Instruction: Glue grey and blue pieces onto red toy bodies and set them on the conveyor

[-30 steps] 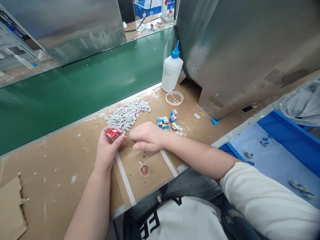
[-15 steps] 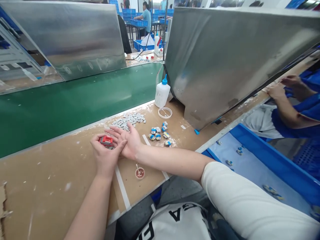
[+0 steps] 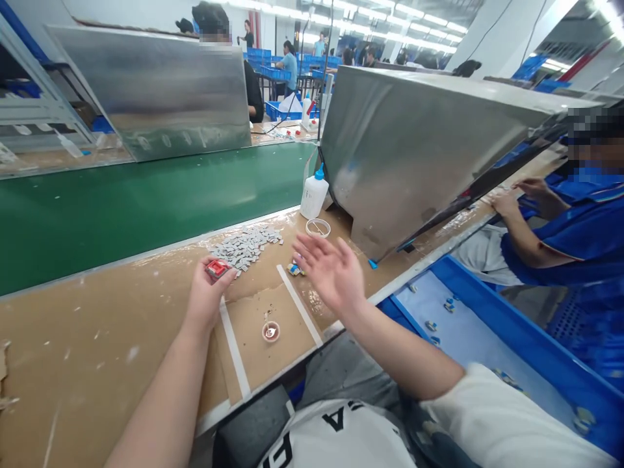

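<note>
My left hand (image 3: 205, 294) grips a small red-and-grey plastic part (image 3: 217, 268), its red side facing up, between thumb and fingers. Beside it spreads a pile of small grey pieces (image 3: 246, 247). My right hand (image 3: 336, 276) is held palm up with fingers stretched, with nothing in it. It covers most of a group of small blue, white and yellow blocks (image 3: 295, 267); only a few show past its fingertips. A small round cup (image 3: 271, 332) of reddish liquid, with a swab-like stick in it, sits on the cardboard between my forearms.
Behind the work table (image 3: 121, 338) runs a green conveyor belt (image 3: 146, 201). A white squeeze bottle (image 3: 314, 195) with a blue cap stands by a white ring (image 3: 318, 227). Metal panels (image 3: 414, 149) rise beyond. A blue bin (image 3: 526, 325) holds several small parts; a co-worker sits at right.
My right hand has moved away from my left, to the right, and now hangs over the blocks. The left hand still holds the red part. My view has tilted up.
</note>
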The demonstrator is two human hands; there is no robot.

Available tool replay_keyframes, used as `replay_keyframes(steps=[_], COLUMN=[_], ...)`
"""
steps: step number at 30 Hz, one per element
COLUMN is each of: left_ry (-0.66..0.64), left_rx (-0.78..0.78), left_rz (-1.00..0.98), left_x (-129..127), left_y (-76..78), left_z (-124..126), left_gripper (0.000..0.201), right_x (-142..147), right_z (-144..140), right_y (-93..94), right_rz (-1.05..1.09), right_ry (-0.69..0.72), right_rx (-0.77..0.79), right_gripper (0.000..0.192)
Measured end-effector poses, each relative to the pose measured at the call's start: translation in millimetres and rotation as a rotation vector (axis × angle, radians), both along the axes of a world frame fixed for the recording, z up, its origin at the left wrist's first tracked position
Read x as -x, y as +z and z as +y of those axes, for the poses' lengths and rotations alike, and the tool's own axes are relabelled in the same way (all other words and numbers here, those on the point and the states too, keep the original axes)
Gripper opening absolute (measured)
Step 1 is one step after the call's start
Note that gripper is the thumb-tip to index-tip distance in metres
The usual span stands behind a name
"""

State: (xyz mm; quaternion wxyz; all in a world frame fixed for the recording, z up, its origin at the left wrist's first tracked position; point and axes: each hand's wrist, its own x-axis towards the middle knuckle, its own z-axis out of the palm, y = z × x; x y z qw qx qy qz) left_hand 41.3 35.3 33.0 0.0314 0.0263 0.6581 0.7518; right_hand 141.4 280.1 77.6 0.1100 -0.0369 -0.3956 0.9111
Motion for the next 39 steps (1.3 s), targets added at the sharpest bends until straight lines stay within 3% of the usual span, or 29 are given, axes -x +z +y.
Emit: replay_keyframes(steps=[2,5,8,11,15,19,23,25,27,29,33,36,39], left_ry=[-0.077,-0.161,-0.219,-0.248,-0.254,-0.262,-0.293,-0.306,-0.317,-0.33,-0.364,-0.393,-0.406], left_rx=[-0.133,-0.225,-0.271,-0.28,-0.253,-0.178,-0.083,-0.033,0.01,0.043,0.11,0.16,0.191], left_rz=[-0.048,-0.077,-0.099,-0.113,-0.123,-0.14,-0.128,-0.103,-0.071,-0.04,-0.004,0.008,0.022], left_x=[1,-2,-5,-7,-8,-10,-12,-13,-12,-11,-10,-10,-10], left_y=[0.8,0.5,-0.4,-0.4,0.0,-1.3,-4.0,-6.0,-8.2,-10.2,-12.5,-12.9,-12.7], left_z=[0,1,1,2,4,10,16,16,16,15,13,12,11], left_gripper=[0.073,0.072,0.073,0.072,0.074,0.074,0.074,0.074,0.073,0.071,0.067,0.069,0.072], right_x=[-37,-82,-102,-102,-94,-83,-63,-47,-27,-3,41,64,77], right_z=[36,96,141,158,155,153,146,137,123,108,81,71,67], right_y=[-28.3,-79.1,-118.2,-137.7,-140.8,-133.3,-119.1,-106.1,-89.2,-71.4,-45.4,-36.3,-30.7], right_rz=[0.103,0.27,0.267,0.177,0.068,-0.031,-0.022,0.025,0.096,0.22,0.436,0.454,0.44], right_ry=[-0.173,-0.412,-0.353,-0.256,-0.216,-0.166,-0.24,-0.36,-0.388,-0.209,0.231,0.38,0.489], right_rx=[-0.402,-1.199,-1.817,-2.106,-2.189,-2.166,-1.984,-1.829,-1.733,-1.778,-2.046,-2.183,-2.2], right_gripper=[0.04,0.027,0.039,0.06,0.07,0.079,0.079,0.07,0.057,0.044,0.034,0.037,0.036])
